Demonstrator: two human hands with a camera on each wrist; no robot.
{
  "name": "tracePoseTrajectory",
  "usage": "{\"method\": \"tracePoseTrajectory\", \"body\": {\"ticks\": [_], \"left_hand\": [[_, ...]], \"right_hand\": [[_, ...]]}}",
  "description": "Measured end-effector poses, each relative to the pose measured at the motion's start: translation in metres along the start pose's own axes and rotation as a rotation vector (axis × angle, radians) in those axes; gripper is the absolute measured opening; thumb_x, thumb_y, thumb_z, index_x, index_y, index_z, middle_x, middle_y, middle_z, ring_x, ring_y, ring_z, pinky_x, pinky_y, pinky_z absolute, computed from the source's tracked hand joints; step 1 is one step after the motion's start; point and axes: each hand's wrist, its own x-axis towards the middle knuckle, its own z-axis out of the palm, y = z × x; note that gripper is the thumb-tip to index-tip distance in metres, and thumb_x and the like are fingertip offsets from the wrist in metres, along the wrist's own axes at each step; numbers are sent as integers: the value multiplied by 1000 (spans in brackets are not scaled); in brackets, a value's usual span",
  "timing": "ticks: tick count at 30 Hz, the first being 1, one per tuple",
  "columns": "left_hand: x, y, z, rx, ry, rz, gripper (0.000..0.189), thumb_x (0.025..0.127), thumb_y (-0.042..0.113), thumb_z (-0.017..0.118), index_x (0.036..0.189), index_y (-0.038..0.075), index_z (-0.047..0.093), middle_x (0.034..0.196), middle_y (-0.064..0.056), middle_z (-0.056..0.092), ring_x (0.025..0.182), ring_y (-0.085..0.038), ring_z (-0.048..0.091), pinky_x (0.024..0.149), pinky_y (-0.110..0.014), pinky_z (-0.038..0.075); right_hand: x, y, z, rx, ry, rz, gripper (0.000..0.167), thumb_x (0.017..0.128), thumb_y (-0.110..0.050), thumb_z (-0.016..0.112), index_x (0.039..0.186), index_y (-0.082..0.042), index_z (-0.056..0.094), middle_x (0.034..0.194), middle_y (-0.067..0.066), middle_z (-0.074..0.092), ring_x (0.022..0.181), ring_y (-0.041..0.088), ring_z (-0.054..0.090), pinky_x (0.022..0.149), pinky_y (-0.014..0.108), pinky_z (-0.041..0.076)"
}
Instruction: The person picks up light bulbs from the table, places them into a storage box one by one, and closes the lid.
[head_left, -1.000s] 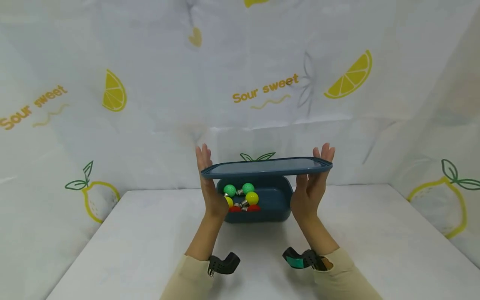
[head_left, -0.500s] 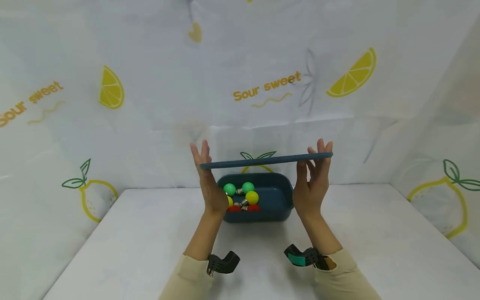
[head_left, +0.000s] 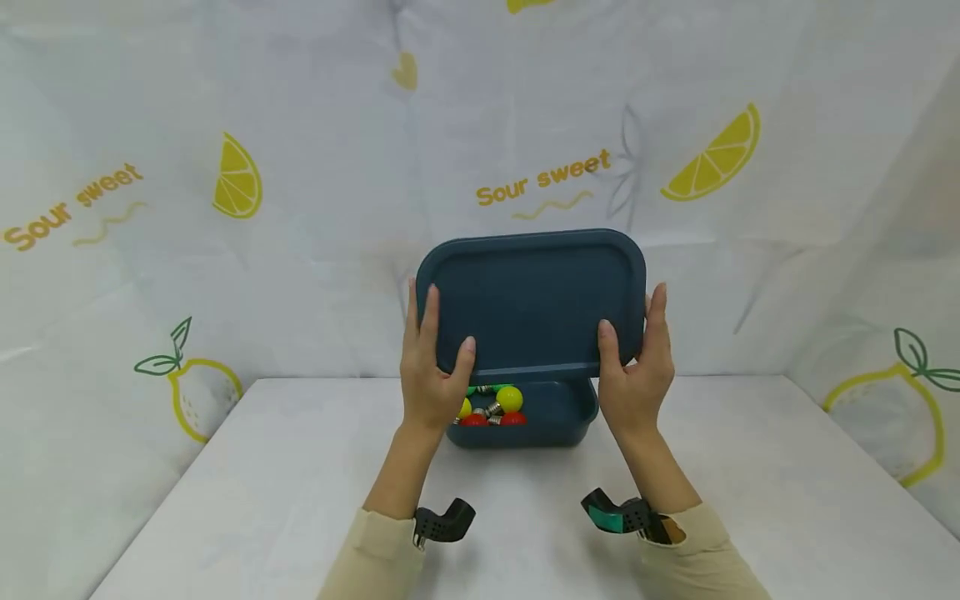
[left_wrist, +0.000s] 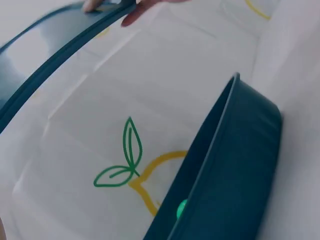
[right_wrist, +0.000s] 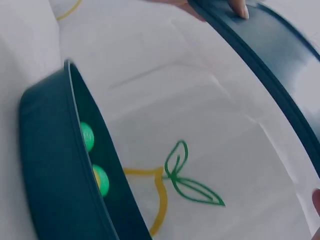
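A dark blue rectangular lid (head_left: 532, 304) with rounded corners stands tilted up above the box, its broad face toward the head camera. My left hand (head_left: 433, 383) holds its left end, thumb at the lower corner and fingers along the side. At the right end my right hand (head_left: 637, 379) grips it, thumb on the face and fingers at the outer edge. Below and behind is the matching dark blue box (head_left: 555, 412), partly covered by the lid in the head view. Inside lie bulbs with silver screw bases: a yellow bulb (head_left: 510, 399), a red bulb (head_left: 513, 419), a green bulb (right_wrist: 101, 180) and others.
The box rests on a white table (head_left: 315, 467), near its back edge. Behind rises a white curtain (head_left: 337, 192) printed with lemons and lettering. Wrist bands with dark camera mounts (head_left: 446, 523) sit on both forearms.
The lid has swung from nearly edge-on to tilted upright, its broad face now showing. Its upper edge has risen, and it now hides the back of the box. The box has stayed in place.
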Motion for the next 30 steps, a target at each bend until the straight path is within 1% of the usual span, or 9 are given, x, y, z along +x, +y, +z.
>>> {"method": "tracePoseTrajectory", "body": {"ticks": [1,3,6,8,14,18,21,25,30], "left_hand": [[-1,-1,0,22,-20,5,69,97,24,57,161,22,30,168,-19,22,155,-31,30,119,-50,38],[-3,-4,1,65,-53,-2,64,97,30,55,158,18,38,169,-14,21,155,-31,31,116,-51,42],[-5,-8,2,112,-101,-31,66,97,32,54,158,18,36,170,-12,20,154,-31,31,118,-52,40],[-6,-9,4,144,-142,-78,67,98,34,54,159,20,33,170,-11,21,154,-30,32,118,-52,39],[-13,-16,5,192,-330,-358,67,101,45,54,161,29,28,169,-11,24,152,-36,34,117,-58,39],[-24,-26,6,223,-439,-510,68,101,47,54,161,31,27,167,-16,26,151,-40,33,117,-61,37],[-33,-34,7,260,-492,-580,68,101,44,55,161,28,28,165,-20,29,150,-42,34,117,-61,36],[-43,-40,9,289,-535,-651,65,100,40,56,159,21,35,161,-24,35,147,-44,38,118,-60,35],[-50,-44,12,345,-621,-707,64,101,42,55,158,19,37,160,-25,37,145,-45,41,117,-59,37]], "right_hand": [[0,2,-1,-18,-15,-14,65,96,-9,65,155,-4,38,147,17,55,131,24,57,104,16,44],[1,6,-3,-64,-50,-41,64,93,-12,69,152,-7,45,142,22,55,127,35,56,109,32,48],[0,13,-5,-142,-121,-26,63,91,-17,71,150,-14,50,138,26,55,117,41,59,95,51,54],[-2,18,-5,-180,-166,3,64,91,-19,71,151,-15,50,138,27,55,114,44,61,89,63,53],[-15,35,0,-235,-283,111,67,92,-25,72,153,-16,46,143,26,53,127,45,58,99,64,50],[-26,41,4,-305,-396,209,63,96,-30,67,153,-15,46,147,28,51,126,50,57,97,67,50],[-34,42,6,-392,-511,290,61,98,-36,62,153,-13,46,148,29,49,125,52,57,94,68,50],[-40,44,6,-494,-667,383,62,100,-42,57,153,-11,45,150,28,49,131,50,54,99,66,49],[-42,47,6,-545,-789,460,63,102,-43,54,154,-8,43,152,28,47,136,48,49,104,64,47]]}}
